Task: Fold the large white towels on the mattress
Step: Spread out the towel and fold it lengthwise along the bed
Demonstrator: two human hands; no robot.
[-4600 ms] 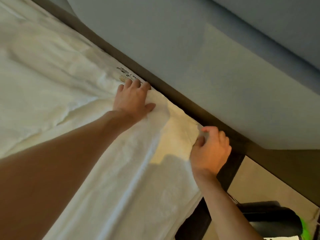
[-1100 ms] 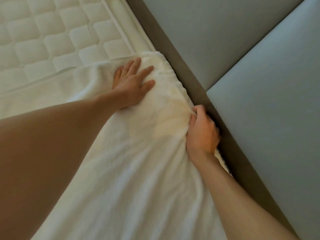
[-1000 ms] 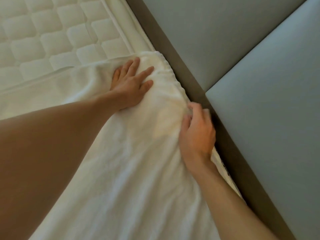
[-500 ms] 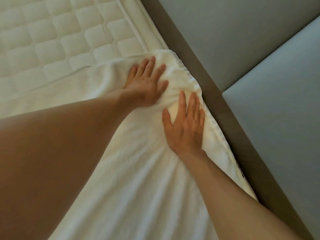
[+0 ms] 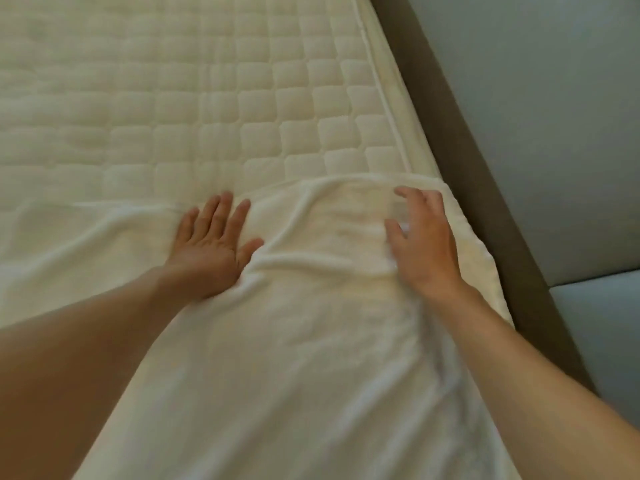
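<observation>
Both hands have been spread apart: left hand [image 5: 211,245] flat, right hand [image 5: 420,237] open, smoothing the towel [image 5: 311,341] at the mattress [image 5: 173,81] edge; folding remains.

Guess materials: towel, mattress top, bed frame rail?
Towel: soft matte cloth, probably cotton terry; it bunches in thick rounded wrinkles between the hands. Mattress top: cream quilted fabric, stitched into padded squares with a piped edge. Bed frame rail: matte brown, smooth; upholstery or laminate, can't tell.
</observation>
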